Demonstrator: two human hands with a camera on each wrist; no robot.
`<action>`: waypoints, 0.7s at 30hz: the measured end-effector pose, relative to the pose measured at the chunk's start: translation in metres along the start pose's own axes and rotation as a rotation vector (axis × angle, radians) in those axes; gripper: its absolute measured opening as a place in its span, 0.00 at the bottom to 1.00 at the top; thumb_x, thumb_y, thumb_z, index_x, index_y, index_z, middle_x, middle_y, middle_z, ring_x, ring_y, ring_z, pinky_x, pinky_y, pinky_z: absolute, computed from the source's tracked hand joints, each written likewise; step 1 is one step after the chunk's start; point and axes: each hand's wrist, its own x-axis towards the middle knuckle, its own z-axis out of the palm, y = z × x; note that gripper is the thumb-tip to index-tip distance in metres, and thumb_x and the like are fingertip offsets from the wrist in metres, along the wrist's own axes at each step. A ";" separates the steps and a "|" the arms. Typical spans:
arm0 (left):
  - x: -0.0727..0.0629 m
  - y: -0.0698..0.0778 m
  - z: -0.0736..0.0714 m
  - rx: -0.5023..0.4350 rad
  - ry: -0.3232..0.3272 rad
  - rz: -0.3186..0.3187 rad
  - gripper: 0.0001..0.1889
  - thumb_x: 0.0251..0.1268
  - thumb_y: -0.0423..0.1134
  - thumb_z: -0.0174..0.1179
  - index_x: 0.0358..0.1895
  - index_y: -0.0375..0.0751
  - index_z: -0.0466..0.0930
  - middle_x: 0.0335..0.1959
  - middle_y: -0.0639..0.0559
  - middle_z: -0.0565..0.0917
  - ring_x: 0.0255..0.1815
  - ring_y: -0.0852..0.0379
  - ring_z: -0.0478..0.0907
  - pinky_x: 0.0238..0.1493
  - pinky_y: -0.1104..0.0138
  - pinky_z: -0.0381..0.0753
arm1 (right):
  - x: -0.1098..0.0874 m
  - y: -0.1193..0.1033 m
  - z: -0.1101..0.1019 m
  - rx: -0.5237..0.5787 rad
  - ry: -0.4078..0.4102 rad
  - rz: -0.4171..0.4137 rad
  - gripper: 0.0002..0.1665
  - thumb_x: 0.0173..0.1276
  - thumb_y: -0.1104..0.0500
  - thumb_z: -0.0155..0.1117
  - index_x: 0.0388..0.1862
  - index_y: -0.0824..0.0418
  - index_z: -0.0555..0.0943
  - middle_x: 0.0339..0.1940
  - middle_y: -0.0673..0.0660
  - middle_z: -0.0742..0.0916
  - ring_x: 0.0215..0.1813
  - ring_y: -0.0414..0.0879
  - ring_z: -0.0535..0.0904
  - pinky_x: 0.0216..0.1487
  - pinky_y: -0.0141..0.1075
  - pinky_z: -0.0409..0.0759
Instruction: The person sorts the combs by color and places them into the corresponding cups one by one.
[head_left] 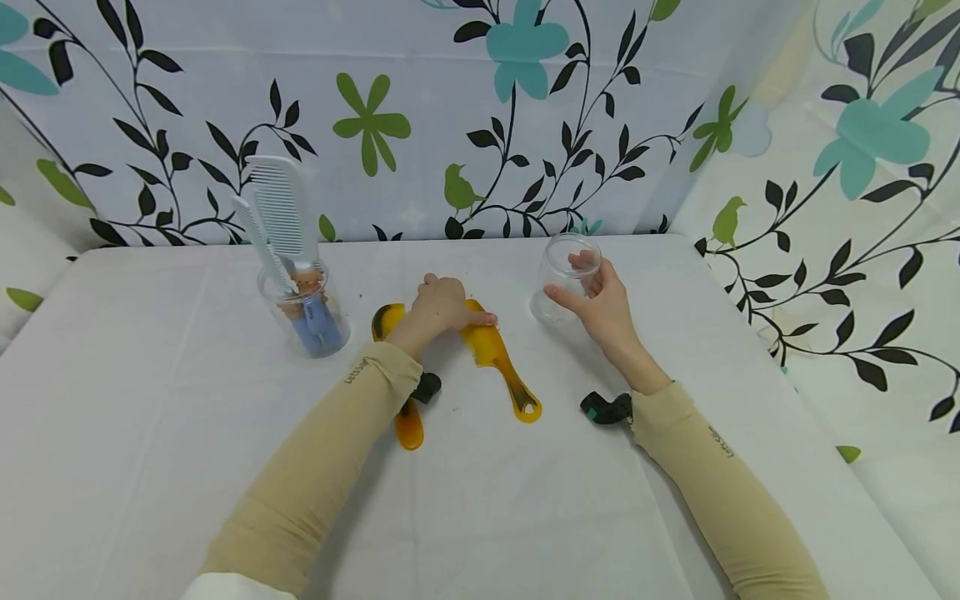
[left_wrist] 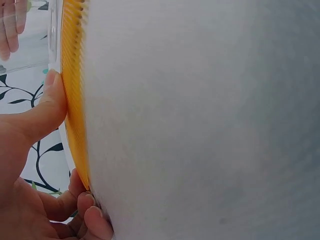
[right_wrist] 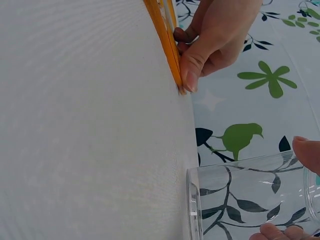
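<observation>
My left hand (head_left: 442,304) grips the toothed head of a yellow comb (head_left: 517,387) that lies on the white table, thumb along one edge and fingers curled at its end. The comb's handle has dark patches and a hole at the tip. A second yellow item (head_left: 409,429), comb-like with a long handle, lies to the left, partly hidden under the left forearm. My right hand (head_left: 607,312) holds a clear jar (head_left: 551,308) that stands upright at the back right, thumb on one side and fingers round the other. Nothing shows inside it.
At the back left stands another clear jar (head_left: 339,325). It holds pale blue combs (head_left: 281,204) and a brown-and-blue item (head_left: 315,317). A patterned cloth (head_left: 420,192) hangs behind the table (head_left: 187,467) and along its right side. Small black cameras sit at both wrists.
</observation>
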 end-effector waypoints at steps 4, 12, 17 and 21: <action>-0.004 0.003 0.000 0.024 0.010 0.009 0.41 0.61 0.67 0.62 0.57 0.29 0.73 0.54 0.34 0.72 0.54 0.40 0.70 0.53 0.57 0.77 | 0.000 0.000 0.000 -0.007 -0.004 0.008 0.46 0.60 0.45 0.76 0.71 0.56 0.64 0.72 0.52 0.75 0.79 0.46 0.61 0.81 0.41 0.57; -0.010 0.014 0.002 0.036 0.034 0.025 0.48 0.54 0.69 0.66 0.60 0.26 0.67 0.53 0.32 0.71 0.53 0.40 0.72 0.54 0.57 0.80 | -0.001 0.000 -0.002 -0.003 -0.004 0.011 0.48 0.60 0.44 0.76 0.72 0.56 0.63 0.73 0.53 0.74 0.79 0.47 0.61 0.81 0.42 0.57; -0.008 0.014 0.004 0.000 0.044 -0.005 0.49 0.51 0.69 0.68 0.61 0.27 0.66 0.55 0.31 0.69 0.55 0.39 0.72 0.57 0.56 0.79 | -0.001 0.000 -0.001 0.001 -0.003 0.013 0.47 0.60 0.44 0.76 0.72 0.56 0.63 0.73 0.53 0.74 0.79 0.47 0.61 0.81 0.41 0.57; -0.006 0.011 0.005 -0.049 0.058 0.000 0.49 0.51 0.67 0.70 0.61 0.27 0.67 0.58 0.30 0.67 0.54 0.38 0.74 0.57 0.56 0.80 | -0.001 0.000 0.000 -0.001 -0.006 0.006 0.47 0.61 0.45 0.75 0.72 0.57 0.63 0.72 0.53 0.74 0.79 0.47 0.61 0.81 0.42 0.57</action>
